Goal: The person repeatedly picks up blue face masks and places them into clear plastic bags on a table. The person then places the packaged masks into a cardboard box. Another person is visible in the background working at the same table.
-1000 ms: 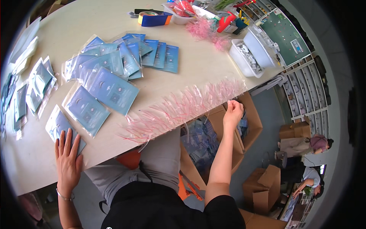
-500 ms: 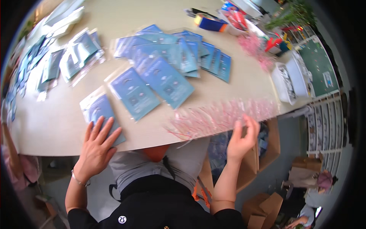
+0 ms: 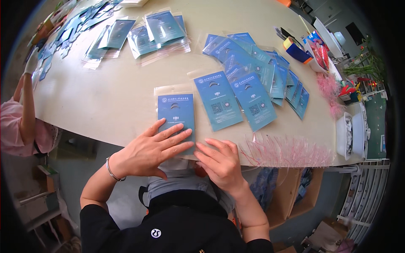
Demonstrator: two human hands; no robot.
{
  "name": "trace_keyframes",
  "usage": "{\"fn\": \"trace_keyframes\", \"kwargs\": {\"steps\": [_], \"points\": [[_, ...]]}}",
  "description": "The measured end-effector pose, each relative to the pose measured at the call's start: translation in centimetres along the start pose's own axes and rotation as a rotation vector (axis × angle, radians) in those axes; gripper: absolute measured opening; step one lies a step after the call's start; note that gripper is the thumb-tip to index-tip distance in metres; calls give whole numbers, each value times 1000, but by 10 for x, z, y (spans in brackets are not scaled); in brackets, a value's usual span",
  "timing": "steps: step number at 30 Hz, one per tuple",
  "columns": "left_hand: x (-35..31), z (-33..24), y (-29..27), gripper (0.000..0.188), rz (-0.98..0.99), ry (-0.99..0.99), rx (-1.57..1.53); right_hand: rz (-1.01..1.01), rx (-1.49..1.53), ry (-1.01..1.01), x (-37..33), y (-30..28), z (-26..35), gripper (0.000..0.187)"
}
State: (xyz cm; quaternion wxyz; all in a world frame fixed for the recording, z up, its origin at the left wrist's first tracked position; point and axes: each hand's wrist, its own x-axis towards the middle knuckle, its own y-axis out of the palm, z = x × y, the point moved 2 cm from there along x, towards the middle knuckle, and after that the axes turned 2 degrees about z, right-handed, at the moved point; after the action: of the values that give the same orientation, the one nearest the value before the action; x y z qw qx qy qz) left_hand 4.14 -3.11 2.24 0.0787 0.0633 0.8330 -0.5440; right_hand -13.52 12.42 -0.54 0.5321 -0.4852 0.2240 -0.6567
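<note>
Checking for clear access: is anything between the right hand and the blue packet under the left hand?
The left hand lies over the lower part of the blue packet. Nothing else visible stands between the right hand and the packet's right edge; contact is unclear.

Left of left hand [image 3: 152, 152]: bare bench [image 3: 101, 92], room to pass.
Beyond right hand [image 3: 220, 163]: blue packets [image 3: 218, 109] in the way.
Right of right hand: pink-threaded strips [image 3: 291, 152] along bench edge.
Between hands: tight.
</note>
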Motion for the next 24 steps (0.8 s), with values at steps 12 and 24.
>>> {"fn": "trace_keyframes", "kwargs": {"steps": [12,24], "points": [[-25,10,38,14,-660,70,11,-154,11,1,3,12,9,29],[-33,10,47,23,-813,-21,-42,-198,-37,156,-7,18,21,17]]}}
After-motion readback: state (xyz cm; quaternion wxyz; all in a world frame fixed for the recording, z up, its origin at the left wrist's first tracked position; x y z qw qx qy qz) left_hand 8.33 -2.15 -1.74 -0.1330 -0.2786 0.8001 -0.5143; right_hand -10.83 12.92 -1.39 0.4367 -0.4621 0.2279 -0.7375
